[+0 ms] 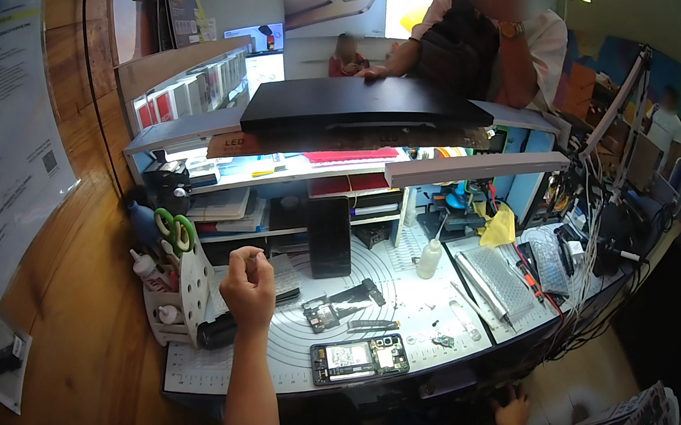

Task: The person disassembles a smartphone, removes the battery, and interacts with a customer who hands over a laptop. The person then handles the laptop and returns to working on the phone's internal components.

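Note:
My left hand [248, 289] is raised over the left part of the bench mat [284, 359], its fingers curled in; whatever they may hold is hidden. Low by the bench's front edge, my right hand [512, 412] has its fingers apart and holds nothing visible. Between them, an opened phone [359, 358] lies on the mat with its inner parts bare. Just behind it are a thin dark strip-like part [372, 325] and a loose phone inner assembly [341, 305]. A dark phone-shaped panel [329, 237] stands upright farther back.
A perforated holder [183, 299] with green-handled scissors [175, 230] stands at the left. A dropper bottle [430, 259], a bubble-wrap sheet [498, 280] and tangled cables [588, 246] lie rightward. A lamp bar [478, 165] crosses above. Across the counter, a person [466, 45] touches a black flat box [358, 105].

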Action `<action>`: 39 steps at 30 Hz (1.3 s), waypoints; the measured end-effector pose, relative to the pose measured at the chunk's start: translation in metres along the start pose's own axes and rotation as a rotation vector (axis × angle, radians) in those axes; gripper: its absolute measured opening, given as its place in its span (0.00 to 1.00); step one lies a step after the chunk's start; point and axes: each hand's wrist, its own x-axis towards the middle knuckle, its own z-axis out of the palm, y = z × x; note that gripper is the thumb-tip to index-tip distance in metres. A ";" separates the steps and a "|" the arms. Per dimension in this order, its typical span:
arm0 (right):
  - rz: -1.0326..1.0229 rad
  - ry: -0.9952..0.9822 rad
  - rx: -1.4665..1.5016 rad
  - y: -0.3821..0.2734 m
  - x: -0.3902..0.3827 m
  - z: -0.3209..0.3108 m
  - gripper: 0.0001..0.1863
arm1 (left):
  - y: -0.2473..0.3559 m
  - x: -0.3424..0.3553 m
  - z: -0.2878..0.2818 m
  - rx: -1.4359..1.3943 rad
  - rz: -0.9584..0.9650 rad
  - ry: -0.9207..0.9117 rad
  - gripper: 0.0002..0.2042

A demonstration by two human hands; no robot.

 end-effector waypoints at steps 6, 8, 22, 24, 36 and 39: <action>0.039 -0.014 0.022 -0.002 -0.004 -0.006 0.41 | 0.001 -0.001 -0.001 0.009 -0.015 -0.016 0.01; 0.037 -0.016 0.025 -0.001 -0.004 -0.006 0.41 | 0.001 -0.001 0.000 -0.001 -0.024 -0.013 0.01; 0.031 0.004 0.019 -0.001 -0.001 -0.007 0.39 | -0.002 0.001 0.000 0.018 -0.042 -0.012 0.01; 0.025 -0.006 0.006 0.005 -0.005 -0.005 0.39 | 0.001 0.000 -0.001 0.024 -0.056 -0.018 0.02; 0.000 0.010 0.046 -0.003 -0.010 -0.013 0.39 | -0.001 -0.002 -0.002 0.056 -0.029 -0.078 0.04; -0.004 0.017 0.014 0.000 -0.004 -0.009 0.39 | 0.003 -0.001 0.000 0.060 -0.038 -0.086 0.05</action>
